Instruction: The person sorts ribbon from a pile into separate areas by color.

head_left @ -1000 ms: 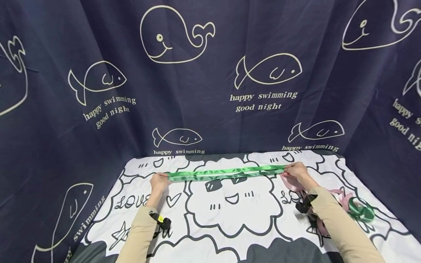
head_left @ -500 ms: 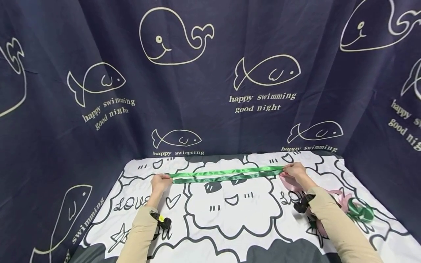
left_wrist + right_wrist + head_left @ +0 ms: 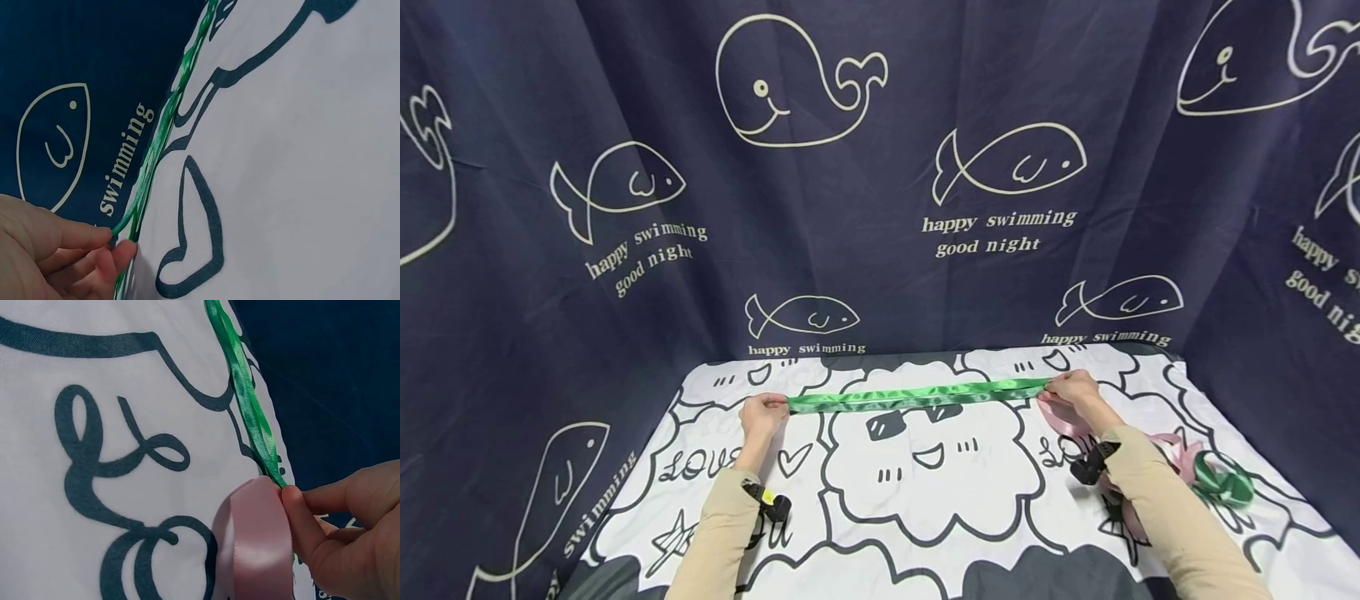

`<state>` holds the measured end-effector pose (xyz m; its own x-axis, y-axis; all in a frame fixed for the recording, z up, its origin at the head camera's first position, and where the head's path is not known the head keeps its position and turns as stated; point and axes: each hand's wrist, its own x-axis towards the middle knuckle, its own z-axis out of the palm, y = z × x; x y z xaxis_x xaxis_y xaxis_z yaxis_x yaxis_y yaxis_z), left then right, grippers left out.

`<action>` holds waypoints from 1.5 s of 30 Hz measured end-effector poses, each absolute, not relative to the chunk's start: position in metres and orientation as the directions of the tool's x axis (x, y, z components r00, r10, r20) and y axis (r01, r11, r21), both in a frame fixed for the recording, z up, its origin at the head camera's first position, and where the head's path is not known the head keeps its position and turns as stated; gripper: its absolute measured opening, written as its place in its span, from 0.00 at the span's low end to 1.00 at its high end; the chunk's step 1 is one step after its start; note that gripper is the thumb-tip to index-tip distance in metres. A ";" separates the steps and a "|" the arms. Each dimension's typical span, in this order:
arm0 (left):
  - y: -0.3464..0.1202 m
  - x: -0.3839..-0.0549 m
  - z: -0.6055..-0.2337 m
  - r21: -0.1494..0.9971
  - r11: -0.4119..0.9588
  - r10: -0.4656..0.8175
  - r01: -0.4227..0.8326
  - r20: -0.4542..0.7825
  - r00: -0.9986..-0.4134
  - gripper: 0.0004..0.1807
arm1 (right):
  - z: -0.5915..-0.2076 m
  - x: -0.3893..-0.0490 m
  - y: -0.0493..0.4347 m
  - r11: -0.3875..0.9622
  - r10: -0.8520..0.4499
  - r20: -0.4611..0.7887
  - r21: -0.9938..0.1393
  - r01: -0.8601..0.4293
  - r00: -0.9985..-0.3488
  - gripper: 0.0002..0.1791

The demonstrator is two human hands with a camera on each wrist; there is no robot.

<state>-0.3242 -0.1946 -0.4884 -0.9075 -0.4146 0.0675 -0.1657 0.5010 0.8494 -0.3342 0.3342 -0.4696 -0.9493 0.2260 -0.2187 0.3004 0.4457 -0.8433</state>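
A green satin ribbon (image 3: 917,395) is stretched between my two hands over the far part of the printed cloth, its bright and darker strands running close together. Thumb and fingers of my left hand (image 3: 764,415) pinch its left end; in the left wrist view the strands (image 3: 164,125) narrow toward those fingertips. At the other end my right hand (image 3: 1077,392) pinches the ribbon (image 3: 250,403) between thumb and forefinger. Just below the right fingertips a pink ribbon (image 3: 261,540) curves down in a wide loop, overlapping the thumb's edge in this view.
Loose pink ribbon (image 3: 1187,460) and a coil of dark green ribbon (image 3: 1227,483) lie right of my right forearm. The white cloth (image 3: 925,500) with cloud drawings covers the table. Navy curtains (image 3: 880,208) with fish and whales rise behind and at both sides.
The two green strands sagged apart half a second ago and now lie closer together again. My left hand has shifted slightly left; the right hand holds nearly the same spot.
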 end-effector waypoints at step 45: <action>-0.184 -0.293 -0.452 0.759 0.647 -0.021 0.067 0.105 -0.994 0.12 | -0.410 -0.297 0.349 0.773 -0.091 -0.365 -0.613 0.165 -0.927 0.19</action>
<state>-0.2931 -0.1837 -0.4520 -0.9942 -0.0206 0.1055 0.0671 0.6472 0.7594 -0.2973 0.3491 -0.4104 -0.9267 -0.0914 -0.3646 0.1648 0.7729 -0.6127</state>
